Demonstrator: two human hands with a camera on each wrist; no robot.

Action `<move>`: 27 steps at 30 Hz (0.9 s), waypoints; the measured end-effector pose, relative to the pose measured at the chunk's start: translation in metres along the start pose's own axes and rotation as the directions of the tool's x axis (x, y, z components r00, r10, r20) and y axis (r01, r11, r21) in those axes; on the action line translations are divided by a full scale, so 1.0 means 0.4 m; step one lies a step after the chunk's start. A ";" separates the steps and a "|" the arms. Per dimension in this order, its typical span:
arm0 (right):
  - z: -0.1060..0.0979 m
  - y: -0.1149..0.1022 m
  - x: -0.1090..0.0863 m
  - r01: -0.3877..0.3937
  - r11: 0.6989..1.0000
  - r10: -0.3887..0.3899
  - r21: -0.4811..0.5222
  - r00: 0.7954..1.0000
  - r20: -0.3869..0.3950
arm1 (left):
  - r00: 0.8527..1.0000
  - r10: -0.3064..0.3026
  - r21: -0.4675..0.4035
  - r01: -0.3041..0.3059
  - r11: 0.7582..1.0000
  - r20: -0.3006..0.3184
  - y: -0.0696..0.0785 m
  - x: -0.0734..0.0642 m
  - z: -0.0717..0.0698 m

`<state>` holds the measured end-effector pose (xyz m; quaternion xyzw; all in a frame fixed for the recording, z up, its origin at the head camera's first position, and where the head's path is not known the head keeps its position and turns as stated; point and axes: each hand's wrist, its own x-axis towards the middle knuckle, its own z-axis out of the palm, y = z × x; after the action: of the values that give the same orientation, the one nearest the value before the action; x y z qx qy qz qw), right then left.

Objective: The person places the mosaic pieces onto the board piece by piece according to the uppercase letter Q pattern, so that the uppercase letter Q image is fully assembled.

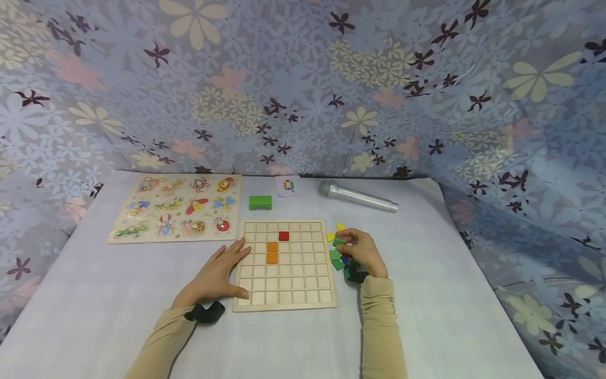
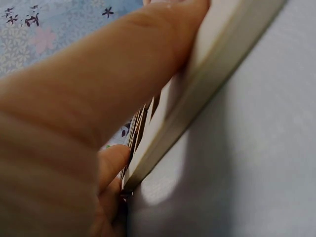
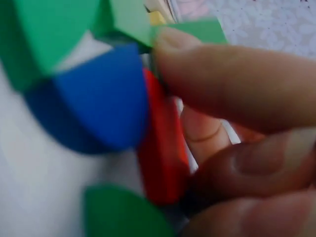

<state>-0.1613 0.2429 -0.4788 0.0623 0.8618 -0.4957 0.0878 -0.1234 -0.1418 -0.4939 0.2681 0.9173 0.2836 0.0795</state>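
A wooden grid board (image 1: 303, 271) lies on the table with one red tile (image 1: 283, 236) and two orange tiles (image 1: 272, 252) in its cells. My left hand (image 1: 218, 273) rests along the board's left edge, fingers spread; its thumb (image 2: 148, 49) presses on the rim in the left wrist view. Just past the board's right edge, my right hand (image 1: 362, 251) pinches a green block (image 3: 200, 30) between thumb and fingers. Around it lie loose pieces: a blue rounded one (image 3: 106, 103), a red one (image 3: 163, 143), several green ones (image 1: 335, 255) and yellow ones (image 1: 340, 226).
An insect picture puzzle board (image 1: 175, 208) lies at the back left. Behind the grid board are a green arch block (image 1: 260, 202) and a small pattern card (image 1: 289, 186). A silver toy microphone (image 1: 360, 197) lies at the back right, before a flowered cloth (image 1: 303, 95).
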 end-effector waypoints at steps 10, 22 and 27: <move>0.044 -0.027 0.009 0.008 0.999 -0.001 0.032 0.976 -0.218 | 1.000 0.001 -0.011 -0.001 1.000 0.005 0.001 -0.001 0.003; 0.117 -0.065 0.011 -0.040 0.942 0.063 0.335 0.996 -0.057 | 1.000 0.008 -0.011 -0.008 1.000 -0.015 0.004 -0.001 0.002; 0.144 -0.079 0.007 -0.007 0.947 0.022 0.321 0.999 -0.044 | 1.000 0.006 -0.005 -0.006 1.000 -0.025 0.005 -0.001 0.001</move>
<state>-0.1650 0.1774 -0.4810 0.0938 0.7712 -0.6268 0.0599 -0.1222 -0.1405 -0.4930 0.2669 0.9166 0.2897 0.0678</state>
